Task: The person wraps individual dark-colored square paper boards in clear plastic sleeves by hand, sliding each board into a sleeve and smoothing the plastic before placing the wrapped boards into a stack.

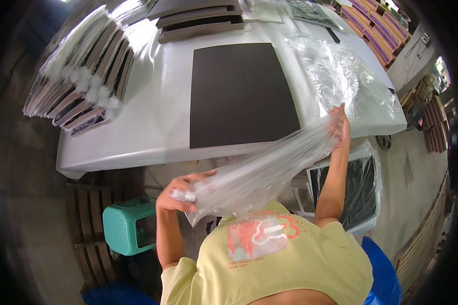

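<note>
A clear plastic bag [259,170] is stretched on a slant between my two hands, in front of the table's near edge. My left hand [180,193] grips its lower end, where the film bunches up between thumb and fingers. At the upper right, my right hand [340,127] is closed round the other end of the bag. Just beyond the bag, a flat dark panel [241,94] lies on the white-covered table [160,101]. More crumpled clear film [336,71] lies to the panel's right, close to my right hand.
Stacked panels wrapped in plastic [84,76] stand at the table's left end. Several dark boards [201,20] are piled at the back. A green plastic stool [130,226] stands below on the left. A wrapped dark panel [353,188] leans beneath the table's right side.
</note>
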A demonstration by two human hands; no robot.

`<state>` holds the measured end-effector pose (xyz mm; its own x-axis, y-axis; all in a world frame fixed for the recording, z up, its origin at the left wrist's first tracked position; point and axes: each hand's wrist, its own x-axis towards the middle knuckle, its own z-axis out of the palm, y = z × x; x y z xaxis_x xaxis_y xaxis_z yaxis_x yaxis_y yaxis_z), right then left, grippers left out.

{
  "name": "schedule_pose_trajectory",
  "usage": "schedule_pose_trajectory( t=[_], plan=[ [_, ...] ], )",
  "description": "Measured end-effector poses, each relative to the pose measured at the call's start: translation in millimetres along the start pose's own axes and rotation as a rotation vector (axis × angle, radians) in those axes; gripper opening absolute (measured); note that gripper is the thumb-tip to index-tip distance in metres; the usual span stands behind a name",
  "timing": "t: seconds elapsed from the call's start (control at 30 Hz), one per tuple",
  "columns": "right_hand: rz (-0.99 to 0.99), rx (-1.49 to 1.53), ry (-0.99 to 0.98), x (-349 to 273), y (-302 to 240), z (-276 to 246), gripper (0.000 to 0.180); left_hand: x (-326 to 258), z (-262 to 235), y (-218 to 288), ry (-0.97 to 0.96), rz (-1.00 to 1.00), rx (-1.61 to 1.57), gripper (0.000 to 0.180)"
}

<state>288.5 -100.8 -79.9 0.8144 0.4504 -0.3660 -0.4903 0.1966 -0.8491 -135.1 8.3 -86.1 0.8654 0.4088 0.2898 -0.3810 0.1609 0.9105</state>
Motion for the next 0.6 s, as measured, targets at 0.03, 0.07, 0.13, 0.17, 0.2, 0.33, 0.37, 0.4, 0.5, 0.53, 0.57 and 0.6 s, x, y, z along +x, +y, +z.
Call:
schedule_pose_trajectory(
  t=[0.03,0.07,0.13,0.17,0.2,0.33,0.37,0.4,0.5,0.53,0.57,0.6],
  plan=[
    [0.012,0.020,-0.200,20.8,8.6,-26.2,0.066,-11.5,-11.7,1.6,0.059,-0.033,-0.010,0.024],
    [0.042,-0.021,-0.248,11.4,14.9,-20.4,0.068,-19.7,-21.0,2.5,0.197,-0.010,-0.002,0.032],
    [0.097,-0.091,-0.340,-13.2,31.5,-6.9,0.071,-33.4,-31.2,4.2,0.643,0.178,0.030,0.050],
    [0.310,-0.021,-0.778,-17.4,37.8,-14.3,0.072,-30.8,-37.8,8.5,0.794,0.350,-0.013,0.060],
    [0.288,-0.283,-1.133,-24.2,45.1,-12.0,0.067,-23.3,-40.9,13.5,0.794,0.524,-0.100,0.069],
    [0.054,-0.453,-1.798,-29.8,39.7,-12.1,0.053,-7.5,-36.1,12.7,0.457,0.308,-0.153,0.068],
    [0.179,0.049,-1.468,-32.8,19.2,-8.1,0.052,-17.5,-37.5,8.8,0.471,0.120,0.117,0.064],
    [0.117,0.477,-1.312,-36.6,2.6,-1.6,0.050,-12.0,-42.2,0.1,0.279,-0.095,0.328,0.057],
    [0.128,0.818,-1.407,-67.5,-8.2,21.1,0.047,-14.1,-54.7,-27.2,0.112,-0.093,0.030,0.041],
    [0.255,0.554,-1.492,-69.8,12.6,21.3,0.046,-24.6,-57.9,-36.2,0.137,-0.004,-0.220,0.037],
    [0.348,0.157,-1.599,-75.6,32.1,5.4,0.045,-14.8,-59.8,-19.8,0.244,0.152,-0.371,0.037],
    [0.390,-0.228,-1.636,-74.2,48.9,-12.4,0.045,-0.4,-54.6,-3.4,0.323,0.261,-0.425,0.038]
  ],
)
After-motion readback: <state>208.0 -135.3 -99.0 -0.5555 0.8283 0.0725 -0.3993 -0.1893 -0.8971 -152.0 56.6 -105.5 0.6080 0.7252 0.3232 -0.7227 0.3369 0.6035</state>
